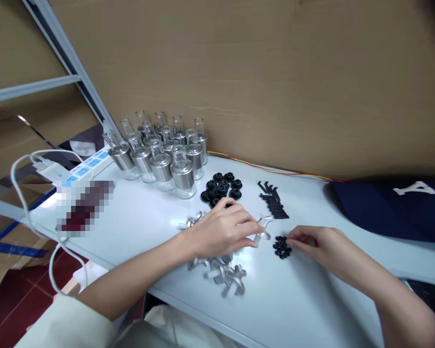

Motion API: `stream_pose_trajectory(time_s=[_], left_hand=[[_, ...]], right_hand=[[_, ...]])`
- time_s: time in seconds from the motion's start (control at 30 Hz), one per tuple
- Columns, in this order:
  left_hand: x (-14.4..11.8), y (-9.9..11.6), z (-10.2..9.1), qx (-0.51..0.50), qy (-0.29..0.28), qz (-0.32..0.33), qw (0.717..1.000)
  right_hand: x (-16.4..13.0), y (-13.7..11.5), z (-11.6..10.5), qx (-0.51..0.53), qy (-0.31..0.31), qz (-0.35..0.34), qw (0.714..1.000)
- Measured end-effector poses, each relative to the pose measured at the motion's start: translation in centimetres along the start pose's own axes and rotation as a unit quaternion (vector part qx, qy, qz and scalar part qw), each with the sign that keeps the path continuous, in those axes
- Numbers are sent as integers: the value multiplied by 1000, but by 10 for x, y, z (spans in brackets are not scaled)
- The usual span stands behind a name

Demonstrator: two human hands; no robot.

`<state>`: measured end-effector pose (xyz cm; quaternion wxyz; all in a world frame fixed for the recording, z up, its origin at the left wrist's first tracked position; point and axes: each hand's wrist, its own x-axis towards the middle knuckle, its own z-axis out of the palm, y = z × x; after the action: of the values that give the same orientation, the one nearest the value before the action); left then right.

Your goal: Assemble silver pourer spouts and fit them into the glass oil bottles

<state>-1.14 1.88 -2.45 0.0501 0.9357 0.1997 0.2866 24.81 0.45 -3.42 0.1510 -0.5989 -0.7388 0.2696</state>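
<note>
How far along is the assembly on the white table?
Done: nothing visibly assembled; parts lie sorted. In hand: left hand holds a clear plastic piece; right hand touches the small black rings. Left: glass bottles, black caps, black strips and metal fittings lie apart.

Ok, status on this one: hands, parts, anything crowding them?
Left hand resting on silver metal fittings, one at its fingertips. Right hand pinching at small black pieces. Black caps, black clips just behind; nothing between.

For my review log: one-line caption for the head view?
Left hand on silver fittings, right hand at small black rings, beside glass bottles.
</note>
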Motion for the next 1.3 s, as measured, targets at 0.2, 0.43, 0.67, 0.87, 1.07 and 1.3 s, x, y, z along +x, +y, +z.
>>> stream_pose_trajectory(time_s=[0.2, 0.43, 0.67, 0.87, 1.07, 1.3], left_hand=[[-2, 0, 1, -6, 4, 1, 1000], [-3, -1, 4, -9, -3, -33, 999], [-2, 1, -1, -22, -4, -49, 999], [-3, 2, -2, -40, 17, -57, 997], [-2, 2, -1, -35, 33, -64, 997], [0, 2, -3, -47, 37, -66, 996]], right_hand=[[-3, -12, -8, 3, 3, 15, 1000], [-5, -12, -12, 74, 76, -12, 994], [-2, -26, -2, 180, 124, -51, 974], [2, -36, 7, 247, 190, -95, 946], [5, -41, 22, 289, 218, -112, 925], [3, -56, 32, 316, 211, -111, 918]])
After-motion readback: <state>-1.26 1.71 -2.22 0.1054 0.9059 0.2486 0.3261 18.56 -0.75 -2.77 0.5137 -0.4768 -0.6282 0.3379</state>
